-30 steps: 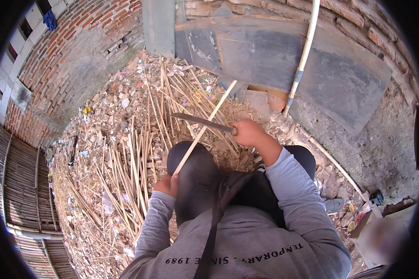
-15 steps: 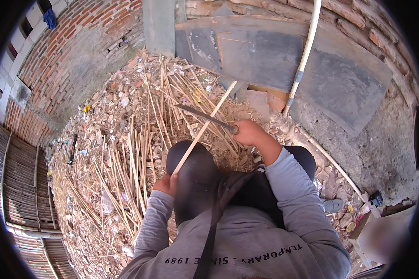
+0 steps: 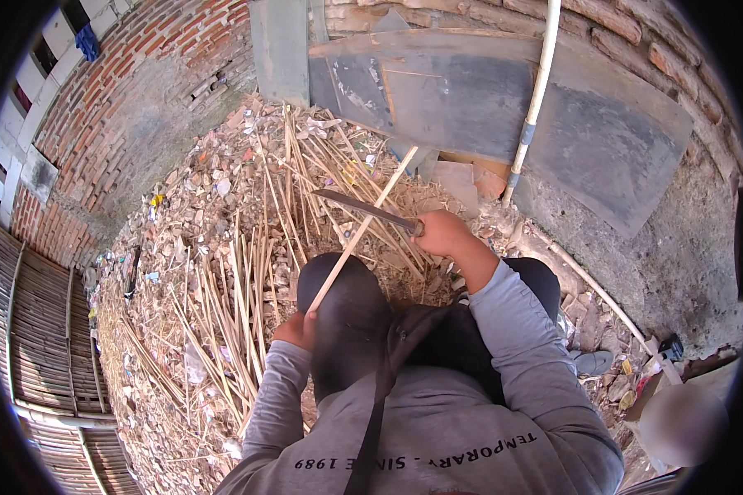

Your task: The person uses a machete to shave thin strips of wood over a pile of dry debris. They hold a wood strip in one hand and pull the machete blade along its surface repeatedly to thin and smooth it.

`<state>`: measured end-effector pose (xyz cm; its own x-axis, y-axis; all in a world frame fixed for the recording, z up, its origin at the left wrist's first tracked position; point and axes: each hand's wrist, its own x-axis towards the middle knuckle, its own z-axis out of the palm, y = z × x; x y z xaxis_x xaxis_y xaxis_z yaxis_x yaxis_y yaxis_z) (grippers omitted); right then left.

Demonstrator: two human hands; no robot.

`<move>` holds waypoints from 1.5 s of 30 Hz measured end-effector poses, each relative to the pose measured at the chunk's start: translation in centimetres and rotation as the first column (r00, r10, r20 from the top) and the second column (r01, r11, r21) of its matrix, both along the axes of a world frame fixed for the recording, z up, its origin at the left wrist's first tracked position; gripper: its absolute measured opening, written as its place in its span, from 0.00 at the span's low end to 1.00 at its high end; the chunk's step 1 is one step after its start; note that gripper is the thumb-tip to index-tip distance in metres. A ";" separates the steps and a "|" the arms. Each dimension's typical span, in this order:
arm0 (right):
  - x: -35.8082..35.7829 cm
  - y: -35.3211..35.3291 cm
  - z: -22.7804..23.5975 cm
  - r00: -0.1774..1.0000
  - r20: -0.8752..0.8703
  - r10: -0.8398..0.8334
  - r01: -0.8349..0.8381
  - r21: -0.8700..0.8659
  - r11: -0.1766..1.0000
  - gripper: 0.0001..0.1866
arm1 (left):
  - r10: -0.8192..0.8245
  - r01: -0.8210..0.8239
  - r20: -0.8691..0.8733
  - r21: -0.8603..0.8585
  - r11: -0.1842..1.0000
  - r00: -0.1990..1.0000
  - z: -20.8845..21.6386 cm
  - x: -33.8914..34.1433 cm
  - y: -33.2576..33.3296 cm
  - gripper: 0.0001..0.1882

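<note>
My left hand [image 3: 297,329] is closed on the lower end of a pale bamboo strip [image 3: 354,240], which slants up and to the right past my left knee. In my right hand [image 3: 442,234] is the handle of a long-bladed knife [image 3: 363,206], its dark blade pointing left. Blade and strip cross near the strip's upper half, the blade appearing to lie against it. Beyond my knees, several loose bamboo strips [image 3: 318,169] lie on the ground, and another bundle of strips [image 3: 238,305] lies left of my left leg.
Rubble, shavings and litter [image 3: 173,247] cover the ground. A brick wall [image 3: 132,99] rises at the left, with a slatted bamboo panel [image 3: 37,322] below it. Dark sheets [image 3: 470,91] lean at the back beside a white pipe [image 3: 539,103]. A shoe [image 3: 593,363] shows at the right.
Hands, knife and strip hold almost the same position. The view has tilted very slightly, so the background sits a little differently.
</note>
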<state>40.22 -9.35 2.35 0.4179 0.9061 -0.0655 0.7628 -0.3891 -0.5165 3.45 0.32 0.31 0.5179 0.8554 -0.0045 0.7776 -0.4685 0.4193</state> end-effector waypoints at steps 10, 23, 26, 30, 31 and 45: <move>-1.5 0.3 -0.1 0.989 0.051 0.141 -0.141 -0.001 0.990 0.14 | -0.014 0.014 0.005 -0.011 1.000 1.000 0.1 -0.1 0.0 0.27; -1.7 -0.1 1.4 0.995 -0.019 0.102 -0.102 -0.037 0.994 0.14 | -0.010 0.011 0.028 -0.056 0.998 1.000 -0.5 -0.5 0.5 0.27; -1.4 0.2 0.5 0.993 -0.014 0.114 -0.115 -0.038 0.993 0.14 | -0.017 0.020 0.048 -0.059 0.998 0.999 -0.5 -0.5 0.5 0.27; -1.3 0.3 0.1 0.992 -0.023 0.126 -0.127 -0.037 0.991 0.15 | -0.015 0.018 0.048 -0.051 0.999 0.999 -0.6 -0.6 0.5 0.27; -1.3 0.3 0.0 0.992 -0.029 0.127 -0.128 -0.037 0.991 0.15 | -0.017 0.020 0.055 -0.049 0.999 0.998 -0.5 -0.5 0.5 0.27; -1.5 0.3 -0.5 0.991 -0.022 0.131 -0.131 -0.002 0.991 0.15 | -0.010 0.011 0.060 -0.015 1.000 0.998 -0.6 -0.5 0.3 0.25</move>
<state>38.76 -9.02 1.89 0.2936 0.9529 -0.0767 0.7958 -0.2881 -0.5327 2.93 0.62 -0.27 0.5264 0.8501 0.0140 0.7461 -0.4697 0.4719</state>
